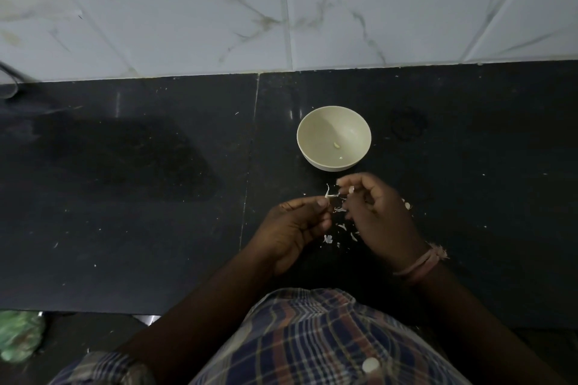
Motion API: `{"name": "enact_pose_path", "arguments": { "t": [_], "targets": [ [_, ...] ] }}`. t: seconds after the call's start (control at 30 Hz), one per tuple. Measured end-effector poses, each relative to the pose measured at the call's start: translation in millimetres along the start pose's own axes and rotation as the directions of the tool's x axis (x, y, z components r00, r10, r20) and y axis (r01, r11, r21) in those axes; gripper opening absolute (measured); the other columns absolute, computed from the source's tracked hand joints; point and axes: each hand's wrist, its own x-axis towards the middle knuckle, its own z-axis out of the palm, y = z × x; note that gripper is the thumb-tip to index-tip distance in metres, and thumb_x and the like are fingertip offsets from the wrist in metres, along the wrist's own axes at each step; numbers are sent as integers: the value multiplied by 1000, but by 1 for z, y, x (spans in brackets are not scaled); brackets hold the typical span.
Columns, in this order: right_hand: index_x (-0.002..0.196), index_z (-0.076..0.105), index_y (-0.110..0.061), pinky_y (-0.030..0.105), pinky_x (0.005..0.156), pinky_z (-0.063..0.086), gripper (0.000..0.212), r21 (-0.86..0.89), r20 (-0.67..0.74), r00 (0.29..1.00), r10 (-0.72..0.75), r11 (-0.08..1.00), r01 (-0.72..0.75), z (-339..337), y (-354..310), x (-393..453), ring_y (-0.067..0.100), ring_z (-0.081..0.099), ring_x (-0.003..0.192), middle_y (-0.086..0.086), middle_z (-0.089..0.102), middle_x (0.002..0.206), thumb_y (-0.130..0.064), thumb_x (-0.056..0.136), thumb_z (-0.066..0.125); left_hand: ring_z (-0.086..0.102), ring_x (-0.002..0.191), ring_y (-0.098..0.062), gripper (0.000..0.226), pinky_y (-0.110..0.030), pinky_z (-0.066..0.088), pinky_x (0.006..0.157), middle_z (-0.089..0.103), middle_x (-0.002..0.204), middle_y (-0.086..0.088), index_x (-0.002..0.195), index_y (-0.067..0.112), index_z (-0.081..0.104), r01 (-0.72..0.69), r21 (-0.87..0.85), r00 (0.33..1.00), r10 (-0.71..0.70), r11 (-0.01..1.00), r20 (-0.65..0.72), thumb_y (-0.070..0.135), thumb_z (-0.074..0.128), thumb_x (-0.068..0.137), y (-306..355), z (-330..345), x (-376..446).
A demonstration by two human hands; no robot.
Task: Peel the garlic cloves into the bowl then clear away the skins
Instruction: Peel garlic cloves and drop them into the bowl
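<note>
Both hands are held low over the dark tabletop (125, 197), close to the person's body, with a checked shirt (312, 337) seen at the bottom edge. The left hand (291, 228) has its thumb and forefinger closed together on a thin strip of garlic skin (330, 194), which stands up a little from the fingertips. The right hand (378, 212) has its fingers curled and it pinches a small pale piece, probably a garlic clove (351, 189), at the fingertips; the piece is too small to tell more. A pinkish thread band (419, 262) goes around the right wrist. Between and under the two hands many small white skin scraps (339, 228) lie scattered on the tabletop, and some more show just beside the right hand on its outer side (406, 205). Just beyond the hands, a little apart from them, stands a pale bowl (308, 134), upright, and one small peeled clove (336, 145) lies inside near the bottom. Nothing stands between the hands and the bowl. To the left a large dark shadow falls on the tabletop. At the lower left corner, below the tabletop edge, something green and blurred (18, 334) is seen. Farthest away, a wall of white marble-pattern tiles (187, 9) rises behind the tabletop.
</note>
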Motion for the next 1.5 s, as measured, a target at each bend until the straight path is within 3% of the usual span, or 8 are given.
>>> {"name": "enact_pose_path", "arguments": {
  "t": [0.3, 0.53, 0.67, 0.83, 1.03, 1.23, 1.33, 1.5],
  "targets": [
    [88, 73, -23, 48, 78, 59, 12, -36, -51, 999, -3, 999, 1, 12, 6, -1, 9, 70, 82, -11, 73, 83, -13, 92, 68, 70, 69, -10, 12, -19, 59, 66, 74, 81, -9, 100, -3, 73, 8, 28, 1000, -8, 1000, -2, 0, 64, 93, 1, 1, 0],
    [86, 73, -24, 36, 66, 60, 12, 69, -264, 949, 174, 984, -162, 16, 11, 4, 14, 71, 68, -1, 73, 76, -16, 93, 68, 71, 71, -13, 9, -21, 59, 65, 74, 85, -13, 95, -2, 75, -14, 51, 999, 16, 999, -46, 1, 67, 93, -1, 0, 1],
    [107, 76, -14, 23, 74, 60, 27, 114, -106, 975, 194, 977, -182, 12, 10, 5, 7, 74, 85, 5, 77, 98, 2, 97, 57, 72, 77, -14, 11, -24, 60, 71, 75, 88, -12, 99, 1, 76, -45, 36, 998, 47, 998, -43, 3, 66, 94, -3, -5, 1],
    [106, 78, -19, 26, 86, 57, 17, 13, -8, 982, 187, 982, -187, 14, 9, 0, 4, 72, 90, -7, 77, 95, -16, 92, 70, 68, 75, -10, 20, -25, 56, 73, 76, 84, -4, 103, 12, 79, -168, 238, 984, 177, 957, -17, 8, 59, 100, -6, 1, -2],
    [98, 75, -3, 22, 57, 56, 12, 351, 29, 957, 289, 893, -280, 17, -5, -5, 15, 69, 64, 15, 75, 81, -8, 87, 76, 65, 63, 3, 23, -14, 45, 61, 74, 71, 14, 109, 33, 77, -330, 700, 911, 407, 633, 62, 19, 61, 102, -1, -1, -7],
    [92, 74, -1, 29, 60, 58, 6, 468, 60, 920, 388, 803, -369, 26, -3, -5, 24, 66, 68, 23, 72, 82, -7, 91, 71, 66, 70, 2, 21, -18, 46, 62, 71, 78, 12, 113, 32, 78, -409, 882, 822, 514, 235, 244, 24, 65, 99, 3, -4, -3],
    [89, 74, 0, 34, 64, 57, 5, 496, 60, 919, 389, 788, -366, 26, -4, -3, 27, 64, 69, 23, 71, 80, -4, 90, 71, 69, 71, 5, 19, -14, 50, 66, 74, 78, 18, 110, 29, 79, -394, 844, 844, 506, 363, 176, 20, 68, 97, 0, -3, -3],
    [87, 72, 4, 37, 67, 59, 6, 582, 92, 883, 461, 694, -423, 26, -8, -3, 26, 68, 67, 20, 73, 79, 4, 88, 67, 77, 83, -15, 16, -39, 62, 81, 80, 87, 4, 101, 20, 81, -381, 690, 872, 488, 616, 46, 12, 69, 95, -6, -1, -4]
  ]
}}
